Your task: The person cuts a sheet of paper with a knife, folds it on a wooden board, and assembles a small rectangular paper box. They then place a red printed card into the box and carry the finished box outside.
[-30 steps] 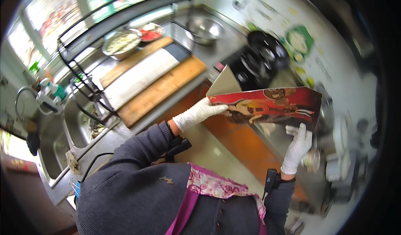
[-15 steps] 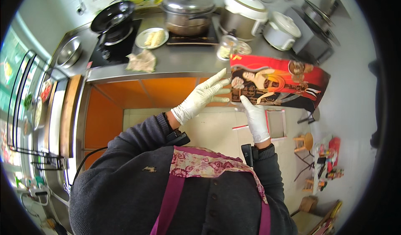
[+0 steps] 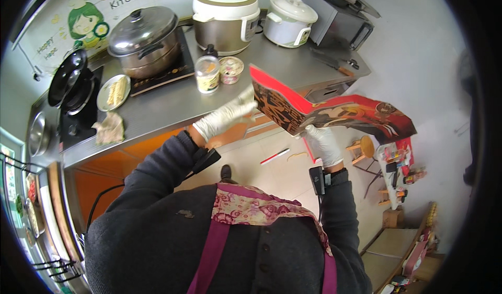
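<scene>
From my place in the room I see a folded red cardboard (image 3: pixel 361 117), printed with a picture, held up in the air before the person's chest, near the front edge of the steel counter (image 3: pixel 162 99). Its long axis goes from left to right, and the right end is somewhat lower. A crease divides it into a shorter left panel and a longer right part.

The right hand (image 3: pixel 325 143), in a white glove, is nearer to this crease. Its thumb lies at the lower edge and its fingers are behind, so I judge that it grips the cardboard there. The longer part extends to the right beyond this hand, and no hand is at its far end.

The left hand (image 3: pixel 225 119), also gloved, has its fingertips at the left panel's outer edge. They are blurred, and whether they pinch it I am not able to say.
</scene>
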The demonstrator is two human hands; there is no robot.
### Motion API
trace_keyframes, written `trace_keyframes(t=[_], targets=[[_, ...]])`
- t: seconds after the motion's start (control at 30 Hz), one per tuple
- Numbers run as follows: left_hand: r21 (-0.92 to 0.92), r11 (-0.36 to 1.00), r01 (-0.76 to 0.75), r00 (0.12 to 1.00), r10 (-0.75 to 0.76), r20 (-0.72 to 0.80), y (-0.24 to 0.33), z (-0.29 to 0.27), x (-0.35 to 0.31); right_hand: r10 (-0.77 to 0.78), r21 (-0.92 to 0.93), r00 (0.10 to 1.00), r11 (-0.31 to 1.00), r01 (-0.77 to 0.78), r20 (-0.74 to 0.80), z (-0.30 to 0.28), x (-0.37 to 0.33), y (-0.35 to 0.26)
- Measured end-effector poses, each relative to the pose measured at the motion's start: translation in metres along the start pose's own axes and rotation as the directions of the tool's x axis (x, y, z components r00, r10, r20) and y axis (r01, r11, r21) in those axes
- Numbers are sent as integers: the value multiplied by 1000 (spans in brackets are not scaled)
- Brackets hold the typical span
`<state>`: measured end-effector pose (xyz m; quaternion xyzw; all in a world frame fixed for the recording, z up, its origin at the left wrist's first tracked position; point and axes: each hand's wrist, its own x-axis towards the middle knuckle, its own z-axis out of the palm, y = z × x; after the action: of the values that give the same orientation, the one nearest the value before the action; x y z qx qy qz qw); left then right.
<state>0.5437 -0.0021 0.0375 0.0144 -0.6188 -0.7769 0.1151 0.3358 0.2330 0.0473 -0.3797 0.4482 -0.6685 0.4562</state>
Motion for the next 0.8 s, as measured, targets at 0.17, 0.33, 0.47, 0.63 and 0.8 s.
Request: trace_keyframes(t=[0.17,0.33,0.47,0.63,0.8], targets=[[39,999,32,980,-24,-195,4,10,68,20,115,992,993,-34,125,-42,97,8],[533,674,-511,753,650,-101,47,-16,133,-120,-757,988,636,152,98,-115,197,10],[921,80,-382,688,690,225,34,-41,163,-66,-364,998,930,55,-18,-169,171,43],[932,257,-257,849,520,91,-49,-44,162,56,-487,935,842,-233,-351,-189,159,61],[861,495,113,908,300,-292,-128,-28,166,59,-580,932,768,-272,-358,-195,152,65]])
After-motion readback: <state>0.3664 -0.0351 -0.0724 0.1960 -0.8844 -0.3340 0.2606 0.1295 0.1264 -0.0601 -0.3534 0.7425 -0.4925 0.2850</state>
